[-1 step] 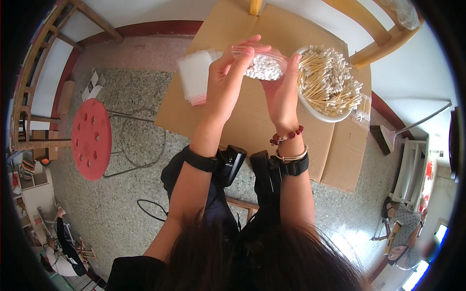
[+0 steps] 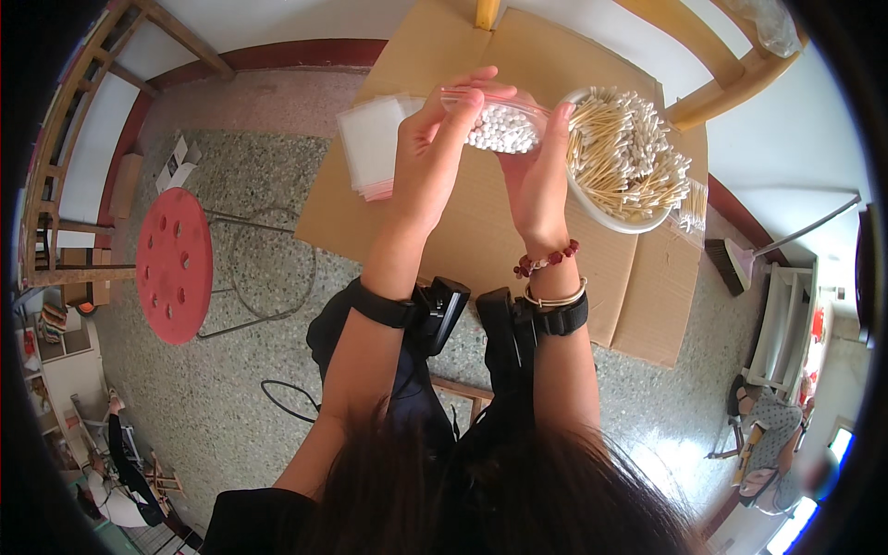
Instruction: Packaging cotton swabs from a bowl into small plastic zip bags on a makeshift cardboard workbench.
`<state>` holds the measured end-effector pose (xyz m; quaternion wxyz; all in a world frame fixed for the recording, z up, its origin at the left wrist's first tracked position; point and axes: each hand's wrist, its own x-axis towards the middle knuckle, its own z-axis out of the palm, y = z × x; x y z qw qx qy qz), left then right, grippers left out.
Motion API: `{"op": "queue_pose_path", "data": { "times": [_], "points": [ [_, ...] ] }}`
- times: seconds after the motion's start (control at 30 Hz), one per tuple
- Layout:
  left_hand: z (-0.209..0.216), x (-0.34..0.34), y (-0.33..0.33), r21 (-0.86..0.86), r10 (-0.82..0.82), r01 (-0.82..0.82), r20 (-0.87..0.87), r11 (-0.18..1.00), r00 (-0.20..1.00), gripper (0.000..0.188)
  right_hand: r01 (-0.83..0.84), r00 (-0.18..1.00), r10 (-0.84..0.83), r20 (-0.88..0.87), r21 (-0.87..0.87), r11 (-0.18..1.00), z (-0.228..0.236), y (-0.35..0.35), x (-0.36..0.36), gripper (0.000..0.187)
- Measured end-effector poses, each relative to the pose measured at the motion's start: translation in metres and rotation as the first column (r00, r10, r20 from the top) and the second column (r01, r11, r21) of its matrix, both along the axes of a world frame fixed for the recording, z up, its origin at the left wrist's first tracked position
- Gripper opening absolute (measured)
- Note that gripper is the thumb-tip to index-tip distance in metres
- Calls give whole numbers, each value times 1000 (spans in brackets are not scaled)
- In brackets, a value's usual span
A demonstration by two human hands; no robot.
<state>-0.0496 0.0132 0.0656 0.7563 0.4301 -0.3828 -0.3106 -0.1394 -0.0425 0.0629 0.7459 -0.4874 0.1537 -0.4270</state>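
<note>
A speckled floor [image 2: 240, 398] spreads under everything, and on the near side of the wall lies a broad sheet of brown cardboard [image 2: 467, 222]. Left of the cardboard is a red stool [image 2: 174, 264] with a round, holed seat; a wooden chair [image 2: 717, 104] is at the far right. A white bowl [image 2: 618, 221] sits on the cardboard's right side, heaped with cotton swabs [image 2: 629, 153]. The left hand [image 2: 430, 162] and right hand [image 2: 538, 190] grasp opposite ends of a small clear bag [image 2: 504, 129], raised above the cardboard between the flat bags and the bowl. Its pink-striped edge is toward the far side, and white swab tips show inside; whether it is sealed, I cannot tell. A stack of flat bags [image 2: 368, 153] lies left of the hands. A dark red bracelet [image 2: 548, 259] circles the right wrist.
</note>
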Motion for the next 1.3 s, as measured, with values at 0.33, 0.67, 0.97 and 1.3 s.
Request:
{"op": "queue_pose_path", "data": {
  "times": [0.33,0.67,0.97,1.3],
  "points": [
    [-2,2,-2,9,50,-50,-29,999,998,27,59,983,-90,-160,-188,980,6,-2,-4,40],
    [-4,4,5,47,212,-227,214,973,954,16,138,986,-153,-65,-192,972,4,-5,-9,14],
    [6,11,9,12,146,-148,100,989,984,12,178,947,-242,-211,-282,943,9,-13,-16,14],
    [0,11,8,30,141,-147,153,989,978,13,106,957,-174,-231,-278,955,6,-19,-19,15]
  ]
}}
